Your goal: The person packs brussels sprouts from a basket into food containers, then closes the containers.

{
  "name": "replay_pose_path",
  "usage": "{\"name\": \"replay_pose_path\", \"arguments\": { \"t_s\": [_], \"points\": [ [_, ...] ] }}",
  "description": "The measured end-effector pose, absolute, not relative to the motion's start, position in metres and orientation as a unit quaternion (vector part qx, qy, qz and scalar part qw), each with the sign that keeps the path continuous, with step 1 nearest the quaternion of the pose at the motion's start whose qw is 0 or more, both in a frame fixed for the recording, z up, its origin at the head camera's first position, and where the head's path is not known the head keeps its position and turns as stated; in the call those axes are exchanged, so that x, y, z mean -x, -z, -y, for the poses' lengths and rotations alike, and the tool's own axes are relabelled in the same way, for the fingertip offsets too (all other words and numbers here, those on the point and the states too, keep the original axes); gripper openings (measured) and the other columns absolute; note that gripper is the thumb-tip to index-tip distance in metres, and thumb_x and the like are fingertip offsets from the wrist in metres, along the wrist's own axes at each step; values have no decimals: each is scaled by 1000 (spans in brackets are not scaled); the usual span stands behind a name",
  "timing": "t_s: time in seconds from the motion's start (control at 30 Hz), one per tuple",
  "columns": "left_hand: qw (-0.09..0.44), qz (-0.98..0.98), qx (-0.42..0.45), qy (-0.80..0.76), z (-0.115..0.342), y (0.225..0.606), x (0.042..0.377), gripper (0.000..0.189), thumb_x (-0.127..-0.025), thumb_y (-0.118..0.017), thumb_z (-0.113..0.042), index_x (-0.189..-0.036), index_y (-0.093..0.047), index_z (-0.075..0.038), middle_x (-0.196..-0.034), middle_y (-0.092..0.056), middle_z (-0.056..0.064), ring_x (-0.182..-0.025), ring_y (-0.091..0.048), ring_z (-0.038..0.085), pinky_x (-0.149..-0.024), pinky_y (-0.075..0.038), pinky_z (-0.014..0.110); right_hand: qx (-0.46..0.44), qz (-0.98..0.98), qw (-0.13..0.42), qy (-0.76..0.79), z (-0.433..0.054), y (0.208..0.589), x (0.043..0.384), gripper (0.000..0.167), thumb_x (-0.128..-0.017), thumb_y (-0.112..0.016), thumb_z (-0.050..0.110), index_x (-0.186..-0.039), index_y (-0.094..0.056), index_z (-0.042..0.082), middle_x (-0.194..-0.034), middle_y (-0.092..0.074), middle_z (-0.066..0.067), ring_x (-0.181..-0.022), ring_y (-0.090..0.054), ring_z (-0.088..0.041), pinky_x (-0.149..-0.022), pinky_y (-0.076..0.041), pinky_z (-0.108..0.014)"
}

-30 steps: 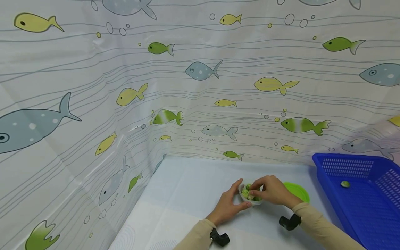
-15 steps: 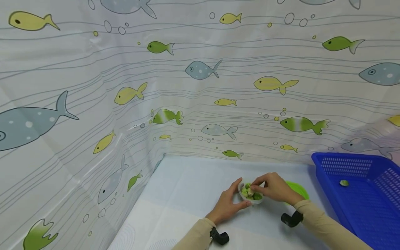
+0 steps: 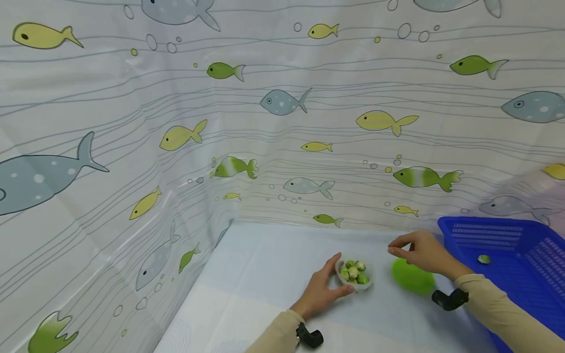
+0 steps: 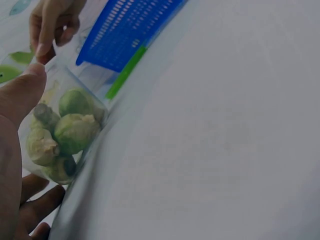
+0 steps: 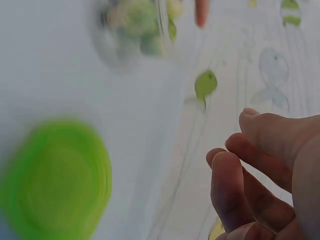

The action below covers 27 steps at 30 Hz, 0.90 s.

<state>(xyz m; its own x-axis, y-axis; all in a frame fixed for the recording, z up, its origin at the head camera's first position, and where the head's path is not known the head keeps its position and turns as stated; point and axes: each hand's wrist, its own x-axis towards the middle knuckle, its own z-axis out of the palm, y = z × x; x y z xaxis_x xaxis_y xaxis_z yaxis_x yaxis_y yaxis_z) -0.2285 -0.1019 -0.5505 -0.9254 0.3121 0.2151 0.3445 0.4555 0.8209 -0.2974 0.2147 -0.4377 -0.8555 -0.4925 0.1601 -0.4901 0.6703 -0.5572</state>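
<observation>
My left hand (image 3: 321, 291) grips a small clear plastic container (image 3: 369, 283) on the table, thumb on its near side and fingers on its far side. Several Brussels sprouts (image 3: 353, 272) fill it; the left wrist view shows these sprouts (image 4: 76, 133) through the clear wall. My right hand (image 3: 425, 252) is raised to the right of the container, above a round green lid (image 3: 412, 278). In the right wrist view this hand (image 5: 265, 175) has loosely bent fingers, thumb and fingertips apart, with nothing between them. The lid (image 5: 62, 182) lies apart from the container.
A blue perforated plastic basket (image 3: 516, 294) stands at the right edge of the table, with a single Brussels sprout (image 3: 483, 259) inside. A white curtain (image 3: 282, 162) printed with fish hangs behind and to the left of the white-covered table (image 3: 265, 255).
My right hand has left the sprouts in the container and moved right and up over the green lid. The left hand has stayed on the container.
</observation>
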Motion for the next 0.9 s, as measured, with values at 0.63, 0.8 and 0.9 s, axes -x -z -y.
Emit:
{"name": "replay_pose_path", "arguments": {
  "t_s": [0.63, 0.8, 0.9],
  "points": [
    [27, 857, 188, 479, 106, 554, 230, 91, -97, -78, -47, -169, -29, -21, -163, -50, 11, -150, -49, 24, -124, -41, 47, 149, -946, -42, 285, -352, 431, 316, 63, -99, -77, 43, -140, -66, -3, -130, -70, -31, -77, -72, -2, -72, -61, -37],
    [21, 857, 184, 482, 104, 553, 228, 92, -96, -77, -51, -169, -29, -22, -164, -49, 9, -150, -49, 23, -124, -41, 47, 92, -961, -12, 259, -376, 441, 319, 79, -99, -73, 51, -144, -56, -11, -137, -59, -41, -90, -77, -39, -88, -47, -77],
    [13, 854, 183, 486, 103, 553, 228, 91, -97, -76, -52, -169, -29, -23, -164, -48, 7, -150, -49, 21, -124, -41, 46, 66, -968, -7, 244, -390, 452, 321, 86, -97, -74, 55, -142, -53, -15, -137, -57, -43, -112, -62, -62, -89, -44, -79]
  ]
}}
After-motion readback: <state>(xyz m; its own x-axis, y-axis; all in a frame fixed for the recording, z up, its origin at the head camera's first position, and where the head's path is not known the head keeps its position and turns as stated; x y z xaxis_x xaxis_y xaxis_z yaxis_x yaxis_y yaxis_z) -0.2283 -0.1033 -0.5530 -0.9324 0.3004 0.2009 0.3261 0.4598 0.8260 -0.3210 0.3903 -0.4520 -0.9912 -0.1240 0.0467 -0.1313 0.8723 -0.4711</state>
